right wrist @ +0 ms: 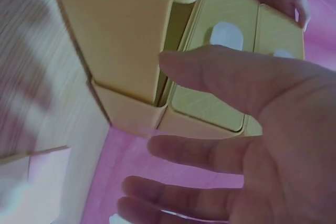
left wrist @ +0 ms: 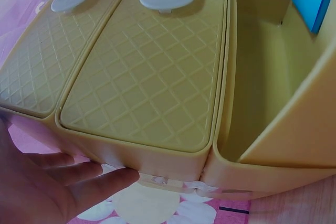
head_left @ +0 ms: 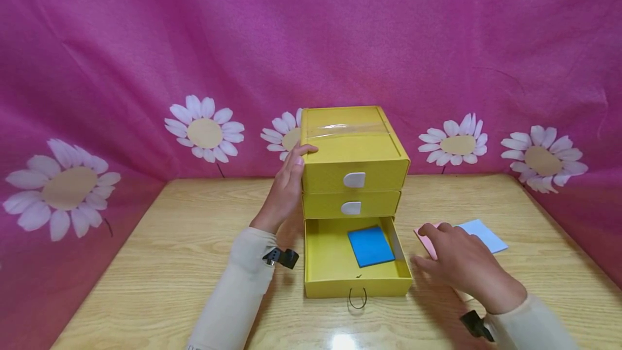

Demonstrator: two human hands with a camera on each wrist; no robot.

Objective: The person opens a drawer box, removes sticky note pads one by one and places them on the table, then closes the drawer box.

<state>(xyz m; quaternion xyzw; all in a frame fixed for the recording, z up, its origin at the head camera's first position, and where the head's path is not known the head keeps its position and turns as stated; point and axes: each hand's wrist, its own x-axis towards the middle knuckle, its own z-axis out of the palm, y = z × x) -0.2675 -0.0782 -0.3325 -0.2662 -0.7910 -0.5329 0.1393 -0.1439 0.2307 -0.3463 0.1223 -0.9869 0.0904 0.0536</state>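
A yellow drawer unit point(head_left: 355, 147) with three drawers stands mid-table. Its bottom drawer point(head_left: 330, 288) is pulled out and holds a blue sticky-note pad point(head_left: 370, 246), also visible in the left wrist view. Against the unit's upper left side rests my left hand point(head_left: 286, 188), its fingers extended and fingertips at the top edge. My right hand point(head_left: 461, 258) hovers right of the drawer, thumb and fingers spread with nothing between them in the right wrist view. Beside and partly beneath it in the head view lie a pink sticky-note pad point(head_left: 425, 243) and a light blue one point(head_left: 486, 235).
The two upper drawers are closed and carry white tabs point(head_left: 354, 180). A dark loop point(head_left: 358, 298) hangs on the bottom drawer's front. Clear tape point(head_left: 340, 129) crosses the unit's top. Behind the wooden table point(head_left: 170, 263) hangs a pink flowered cloth point(head_left: 311, 31).
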